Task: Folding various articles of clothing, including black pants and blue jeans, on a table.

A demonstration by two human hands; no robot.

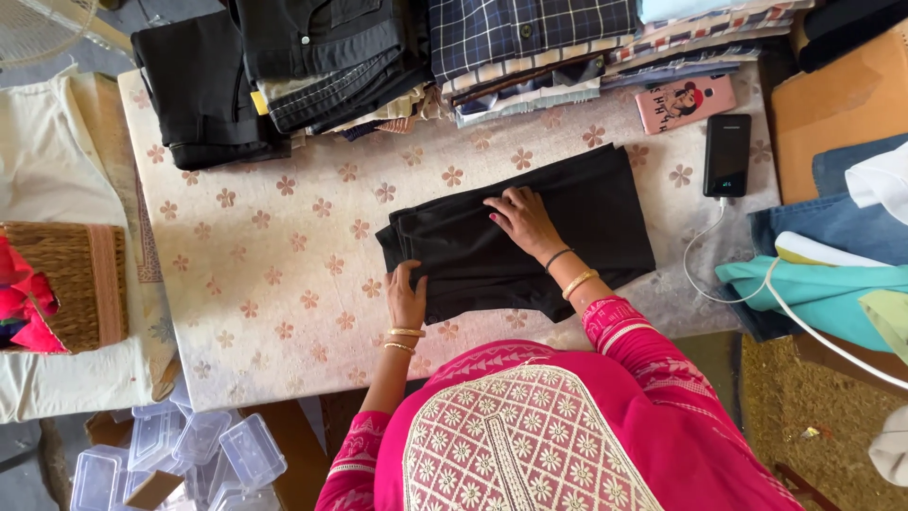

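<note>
A folded black garment (567, 222) lies on the table with the flower-patterned cloth (274, 255). My left hand (405, 295) rests flat on the garment's near left corner, fingers apart. My right hand (522, 216) presses palm-down on the garment's middle, fingers spread toward its far edge. Neither hand grips anything. Bangles circle both wrists, and pink sleeves cover my arms.
Stacks of folded dark trousers (203, 85) and checked shirts (530, 43) line the far edge. A pink phone (683, 102) and a black power bank (726, 154) with a white cable lie at right. Denim and teal clothes (823, 284) sit far right. A wicker basket (76, 284) stands left; clear plastic boxes (180, 454) lie below.
</note>
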